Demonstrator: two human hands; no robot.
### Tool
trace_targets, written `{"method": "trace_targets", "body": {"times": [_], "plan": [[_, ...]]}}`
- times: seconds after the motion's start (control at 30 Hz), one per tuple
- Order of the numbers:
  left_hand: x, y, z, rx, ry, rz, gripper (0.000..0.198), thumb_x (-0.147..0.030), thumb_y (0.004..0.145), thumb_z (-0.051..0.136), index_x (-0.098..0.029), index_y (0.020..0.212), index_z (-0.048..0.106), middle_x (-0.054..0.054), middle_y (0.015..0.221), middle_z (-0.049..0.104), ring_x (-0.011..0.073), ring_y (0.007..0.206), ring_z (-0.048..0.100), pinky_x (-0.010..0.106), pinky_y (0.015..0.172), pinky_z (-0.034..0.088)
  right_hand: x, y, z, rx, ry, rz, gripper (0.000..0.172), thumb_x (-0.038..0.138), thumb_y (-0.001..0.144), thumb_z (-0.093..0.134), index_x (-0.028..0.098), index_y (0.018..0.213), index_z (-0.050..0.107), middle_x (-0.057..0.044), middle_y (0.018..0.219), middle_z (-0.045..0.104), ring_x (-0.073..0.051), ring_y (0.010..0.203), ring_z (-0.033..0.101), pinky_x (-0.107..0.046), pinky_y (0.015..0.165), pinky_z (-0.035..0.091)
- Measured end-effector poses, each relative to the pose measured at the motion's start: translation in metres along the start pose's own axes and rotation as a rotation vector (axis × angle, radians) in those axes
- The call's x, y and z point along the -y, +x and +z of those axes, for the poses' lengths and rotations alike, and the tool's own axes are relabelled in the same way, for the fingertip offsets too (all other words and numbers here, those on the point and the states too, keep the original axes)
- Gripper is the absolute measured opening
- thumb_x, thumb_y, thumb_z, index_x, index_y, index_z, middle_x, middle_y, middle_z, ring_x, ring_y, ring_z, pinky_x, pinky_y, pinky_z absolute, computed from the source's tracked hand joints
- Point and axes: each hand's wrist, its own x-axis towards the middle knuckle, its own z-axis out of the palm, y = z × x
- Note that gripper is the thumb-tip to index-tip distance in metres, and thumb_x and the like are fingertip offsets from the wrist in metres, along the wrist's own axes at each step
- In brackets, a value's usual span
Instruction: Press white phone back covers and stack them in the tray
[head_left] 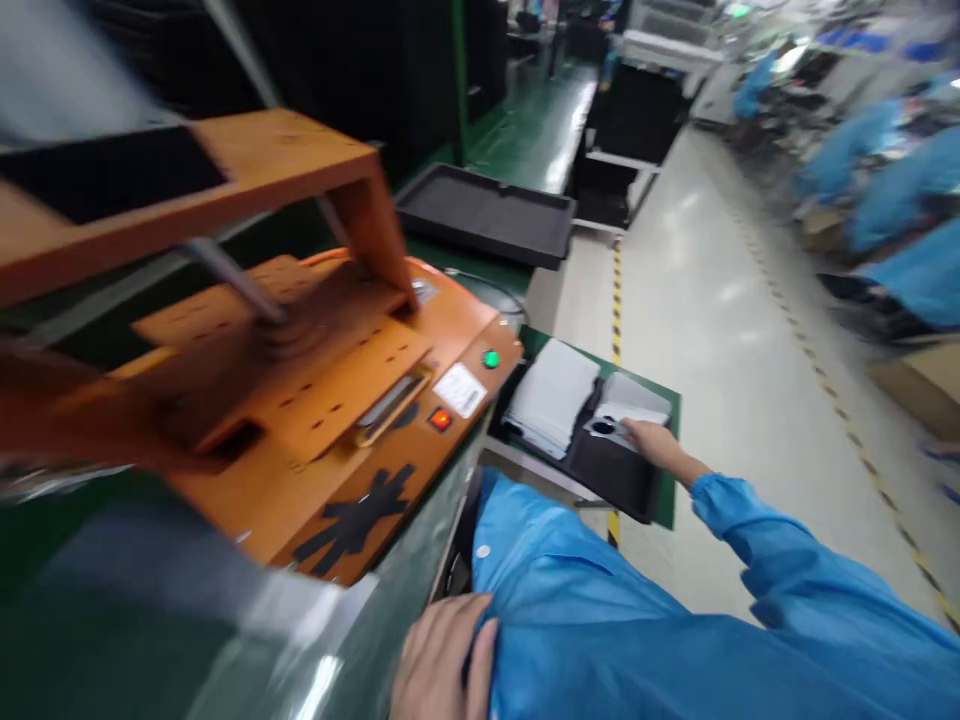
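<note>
Reaches over a black tray (611, 483), right of the orange press (330, 400), with the right hand (660, 447). Has fingers narrowed at the edge of a grey plate (604, 428) with a dark round spot; cannot tell, through the blur, whether pinching or merely touching. Rests the left hand (446, 660) at the near side of the press, against the blue smock (570, 570), fingers bent; cannot tell whether gripping anything.

Seems, by judgement, partway through handling: contact made, but with the plate low in the tray, not yet raised out. Includes also a stack of white sheets (551, 395) on the tray's press side and a smaller grey stack (637, 392) farther from the press; cannot tell how many finished.

Hemmed toward the press by the white stack and all round by the tray's rim. Opens, away from the press, onto pale floor (675, 260) beyond the green board (670, 505) under the tray.
</note>
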Motion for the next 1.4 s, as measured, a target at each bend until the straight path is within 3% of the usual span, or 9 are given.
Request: {"method": "trace_targets", "body": {"times": [0.2,0.33,0.43,0.5,0.63,0.8,0.93,1.07,1.4], "plan": [[-0.028,0.000,-0.037,0.026,0.052,-0.207,0.020,-0.023,0.099,0.055,-0.023,0.112,0.070,0.006,0.100,0.075,0.0191,0.092,0.069,0.034,0.084,0.055,-0.014,0.031,0.022,-0.075,-0.201,-0.166,0.025,0.032,0.089,0.047,0.020,0.089,0.069,-0.034,0.102,0.068,-0.043,0.093,0.072,-0.060,0.078,0.051],[-0.014,-0.034,-0.066,-0.165,0.102,-0.404,0.017,-0.020,0.098,0.055,-0.023,0.104,0.071,0.005,0.098,0.075,0.0185,0.093,0.068,0.033,0.087,0.054,0.019,0.041,0.049,-0.327,-0.189,-0.372,0.035,0.041,0.094,0.043,0.027,0.112,0.069,-0.032,0.123,0.063,-0.041,0.110,0.068,-0.062,0.089,0.049],[0.012,-0.058,-0.087,-0.400,0.304,-0.562,0.014,-0.025,0.097,0.058,-0.023,0.102,0.071,0.007,0.103,0.073,0.0217,0.100,0.066,0.039,0.094,0.050,0.089,0.018,0.068,-0.168,0.053,-0.733,0.029,0.034,0.094,0.049,0.035,0.117,0.068,-0.019,0.112,0.071,-0.033,0.104,0.071,-0.054,0.092,0.056],[0.032,-0.068,-0.097,-0.517,0.444,-0.649,0.018,-0.031,0.097,0.058,-0.021,0.106,0.070,0.010,0.109,0.072,0.0255,0.105,0.064,0.044,0.099,0.047,0.152,-0.010,0.071,-0.057,0.213,-1.074,0.029,0.027,0.092,0.055,0.036,0.117,0.067,-0.011,0.101,0.074,-0.029,0.092,0.072,-0.048,0.082,0.061],[0.067,-0.069,-0.107,-0.570,0.464,-0.728,0.030,-0.039,0.099,0.054,-0.020,0.117,0.068,0.011,0.117,0.072,0.0284,0.114,0.062,0.047,0.105,0.043,0.282,-0.071,0.053,0.057,0.361,-1.644,0.031,0.019,0.095,0.052,0.031,0.120,0.066,-0.006,0.098,0.075,-0.022,0.082,0.068,-0.039,0.069,0.058],[0.092,-0.061,-0.106,-0.561,0.447,-0.828,0.035,-0.046,0.093,0.063,-0.028,0.122,0.071,0.006,0.135,0.069,0.0335,0.129,0.052,0.055,0.111,0.035,0.413,-0.113,0.032,0.053,0.260,-1.665,0.020,0.023,0.103,0.048,0.019,0.110,0.067,-0.006,0.093,0.069,-0.021,0.086,0.061,-0.035,0.075,0.050],[0.095,-0.062,-0.105,-0.600,0.367,-0.849,0.028,-0.041,0.092,0.065,-0.030,0.115,0.074,0.004,0.131,0.072,0.0314,0.129,0.052,0.055,0.112,0.034,0.478,-0.113,0.037,-0.041,0.084,-1.613,0.012,0.018,0.100,0.056,0.015,0.100,0.067,-0.009,0.099,0.066,-0.024,0.092,0.056,-0.039,0.078,0.045],[0.093,-0.062,-0.105,-0.643,0.344,-0.843,0.021,-0.041,0.090,0.068,-0.029,0.106,0.075,0.003,0.124,0.075,0.0309,0.129,0.052,0.055,0.113,0.033,0.502,-0.107,0.051,-0.057,0.015,-1.592,0.011,0.017,0.099,0.057,0.016,0.099,0.068,-0.010,0.099,0.065,-0.026,0.096,0.054,-0.040,0.081,0.041],[0.095,-0.062,-0.106,-0.656,0.343,-0.838,0.016,-0.034,0.091,0.063,-0.029,0.095,0.078,0.003,0.121,0.076,0.0311,0.128,0.054,0.055,0.111,0.034,0.500,-0.105,0.062,-0.204,0.025,-1.784,0.022,0.014,0.102,0.047,0.014,0.092,0.067,-0.009,0.087,0.065,-0.023,0.088,0.052,-0.042,0.085,0.038]]}}
